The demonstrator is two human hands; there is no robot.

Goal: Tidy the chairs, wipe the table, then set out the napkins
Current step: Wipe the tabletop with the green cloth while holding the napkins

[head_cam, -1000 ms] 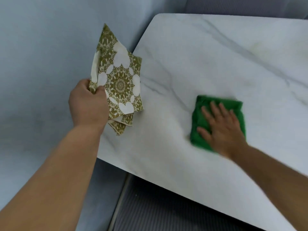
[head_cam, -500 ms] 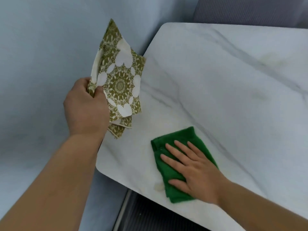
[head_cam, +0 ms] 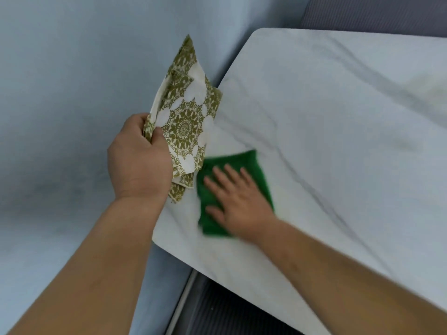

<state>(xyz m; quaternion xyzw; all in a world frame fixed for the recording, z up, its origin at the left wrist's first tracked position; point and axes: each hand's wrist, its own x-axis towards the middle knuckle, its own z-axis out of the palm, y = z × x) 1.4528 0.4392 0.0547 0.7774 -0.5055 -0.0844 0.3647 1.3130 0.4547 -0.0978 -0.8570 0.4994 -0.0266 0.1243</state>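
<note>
My left hand [head_cam: 139,163] grips a small stack of white napkins [head_cam: 185,122] with an olive-gold ornament print, held up over the table's left edge. My right hand [head_cam: 238,199] lies flat, fingers spread, on a folded green cloth [head_cam: 235,163] pressed onto the white marble table [head_cam: 338,131] near its front left corner. The cloth and the right hand are blurred by motion. The napkins' lower corner hangs just left of the cloth.
A pale blue-grey floor [head_cam: 60,117] lies left of the table. A dark grey ribbed surface [head_cam: 217,310] shows below the table's front edge, and another dark grey ribbed surface [head_cam: 375,13] sits behind the far edge. Faint smears mark the tabletop at the right.
My right hand has slid the green cloth from the table's middle to the front edge, then left and up toward the napkins. My left hand keeps the napkins raised, nearly still.
</note>
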